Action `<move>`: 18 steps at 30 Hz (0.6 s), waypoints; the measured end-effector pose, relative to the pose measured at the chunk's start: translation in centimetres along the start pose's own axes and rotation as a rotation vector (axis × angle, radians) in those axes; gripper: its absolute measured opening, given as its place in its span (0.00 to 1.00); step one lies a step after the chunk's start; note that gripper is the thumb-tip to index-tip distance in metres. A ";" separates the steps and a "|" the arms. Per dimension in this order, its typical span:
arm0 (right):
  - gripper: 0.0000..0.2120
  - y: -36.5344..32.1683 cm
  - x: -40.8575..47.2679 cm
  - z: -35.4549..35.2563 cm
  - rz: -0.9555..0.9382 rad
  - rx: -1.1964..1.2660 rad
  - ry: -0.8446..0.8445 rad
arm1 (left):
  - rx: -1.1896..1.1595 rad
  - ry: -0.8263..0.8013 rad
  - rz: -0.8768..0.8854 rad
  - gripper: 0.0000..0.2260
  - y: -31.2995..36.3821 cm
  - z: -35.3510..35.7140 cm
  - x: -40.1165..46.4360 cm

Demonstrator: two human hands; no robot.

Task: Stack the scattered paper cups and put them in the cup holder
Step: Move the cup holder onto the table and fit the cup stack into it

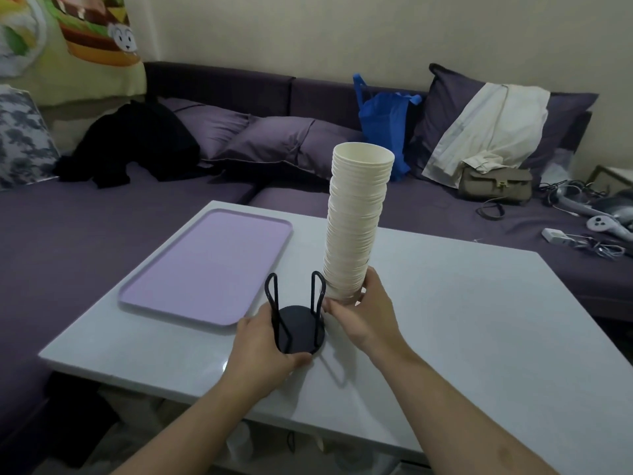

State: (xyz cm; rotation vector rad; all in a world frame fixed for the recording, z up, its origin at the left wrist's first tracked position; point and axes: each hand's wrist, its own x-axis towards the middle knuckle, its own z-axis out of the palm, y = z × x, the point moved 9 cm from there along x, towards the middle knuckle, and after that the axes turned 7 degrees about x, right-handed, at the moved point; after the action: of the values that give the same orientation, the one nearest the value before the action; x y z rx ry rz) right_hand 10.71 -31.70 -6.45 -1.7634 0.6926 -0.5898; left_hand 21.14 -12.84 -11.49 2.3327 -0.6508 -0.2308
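Observation:
A tall stack of white paper cups (356, 221) rises open end up, leaning a little to the right, just right of the cup holder. My right hand (363, 313) grips the stack at its bottom end. The black wire cup holder (298, 323), a round base with upright loops, stands on the white table (479, 320) near its front edge. My left hand (263, 351) wraps around the left and front of the holder's base. The stack's bottom sits beside the holder's right loop, outside the holder.
A lilac tray (209, 265) lies flat on the table's left half. A purple sofa behind holds pillows, black clothing (133, 142), a blue bag (383, 121), a tan handbag (496, 183) and cables with controllers (596, 224) at right.

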 end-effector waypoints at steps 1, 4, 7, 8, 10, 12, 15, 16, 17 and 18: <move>0.26 0.2 0.1 -0.2 -0.001 0.007 0.011 | 0.014 -0.020 -0.001 0.40 0.2 0.2 0.1; 0.24 0.5 0.6 -1.3 -0.006 0.021 0.040 | 0.059 -0.121 0.036 0.44 1.3 0.5 0.5; 0.22 0.3 1.0 -2.9 -0.023 0.020 0.068 | 0.035 -0.224 0.019 0.55 2.5 -0.6 0.6; 0.22 0.0 1.0 -3.5 -0.033 0.015 0.080 | 0.027 -0.248 -0.004 0.61 2.9 -1.6 0.5; 0.22 -0.6 1.0 -4.6 -0.060 -0.002 0.099 | -0.037 -0.262 -0.026 0.67 4.1 -3.9 0.2; 0.23 -1.1 0.8 -5.5 -0.108 -0.065 0.114 | -0.149 -0.169 0.049 0.62 6.9 -7.3 -0.3; 0.22 -1.7 0.7 -6.5 -0.168 -0.142 0.133 | -0.312 0.164 0.311 0.43 11.9 -13.5 -1.5; 0.22 -1.9 0.7 -6.8 -0.186 -0.167 0.130 | -0.362 0.239 0.391 0.36 13.2 -15.0 -2.0; 0.22 -2.2 0.5 -6.9 -0.207 -0.203 0.120 | -0.411 0.263 0.443 0.32 14.1 -15.8 -2.2; 0.22 -2.6 0.3 -6.8 -0.234 -0.243 0.107 | -0.464 0.251 0.469 0.30 14.6 -16.1 -2.2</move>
State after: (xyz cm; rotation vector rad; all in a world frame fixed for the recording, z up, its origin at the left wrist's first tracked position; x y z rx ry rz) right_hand 6.60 -35.86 -2.09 -2.0689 0.6568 -0.7898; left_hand 18.91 -11.59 10.21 1.6778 -0.8855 0.1160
